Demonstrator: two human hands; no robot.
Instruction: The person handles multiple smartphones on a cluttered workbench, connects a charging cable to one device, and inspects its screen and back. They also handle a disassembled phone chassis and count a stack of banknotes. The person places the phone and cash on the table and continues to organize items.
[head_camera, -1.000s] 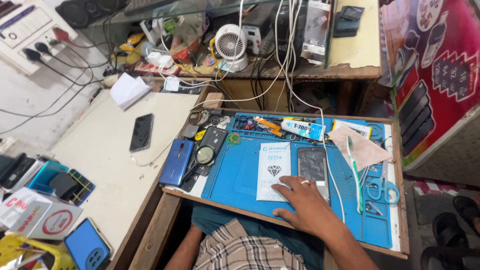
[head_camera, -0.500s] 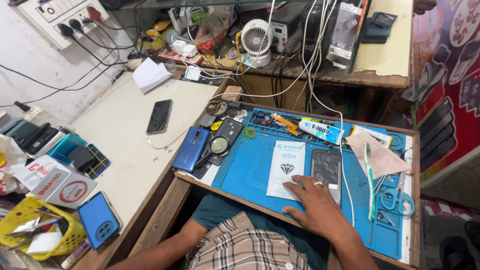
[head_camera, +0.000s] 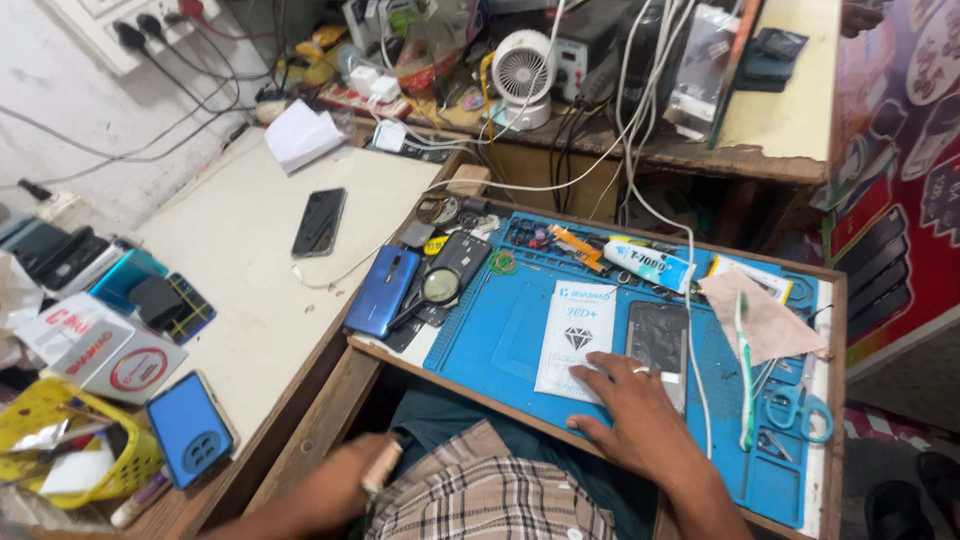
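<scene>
Since the earlier frames, the left hand (head_camera: 345, 485) is coming into view low beside the lap, blurred and curling around a pale cylindrical handle (head_camera: 381, 466) whose lower end is hidden, so what tool it belongs to is hard to tell. Meanwhile the right hand (head_camera: 628, 418) is staying spread flat, fingers wide, pressing on the blue work mat (head_camera: 520, 330). Its fingertips are touching the white packet (head_camera: 576, 338) and covering the near edge of the dark phone screen (head_camera: 658, 338) just beyond.
</scene>
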